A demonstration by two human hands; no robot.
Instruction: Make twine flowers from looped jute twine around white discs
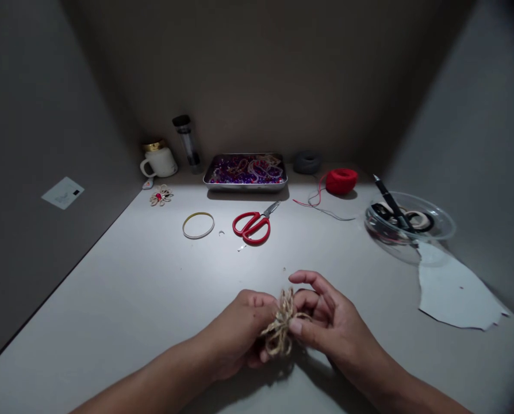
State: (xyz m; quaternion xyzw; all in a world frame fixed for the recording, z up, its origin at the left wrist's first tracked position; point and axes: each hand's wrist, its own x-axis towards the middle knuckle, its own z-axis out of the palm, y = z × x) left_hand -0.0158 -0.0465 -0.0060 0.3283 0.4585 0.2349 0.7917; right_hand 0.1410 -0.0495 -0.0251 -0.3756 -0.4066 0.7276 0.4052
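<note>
Between my two hands, a looped flower of tan jute twine (282,330) is held up just above the table near its front. My left hand (244,328) grips the flower from the left, its fingertips partly hidden behind the loops. With thumb and bent fingers, my right hand (330,322) pinches the flower's right side near its centre; the index finger arches free above. Beyond the hands lie red-handled scissors (252,226), blades pointing to the back right. A thin bangle (198,225) rests to their left.
At the back stands a metal tray (247,187) of beads. Left of it are a lidded mug (162,163), a clear tube (188,146) and a twine flower with red centre (160,196). On the right are red yarn (341,181), grey yarn (307,162), a clear bowl (444,227) and torn paper (455,293).
</note>
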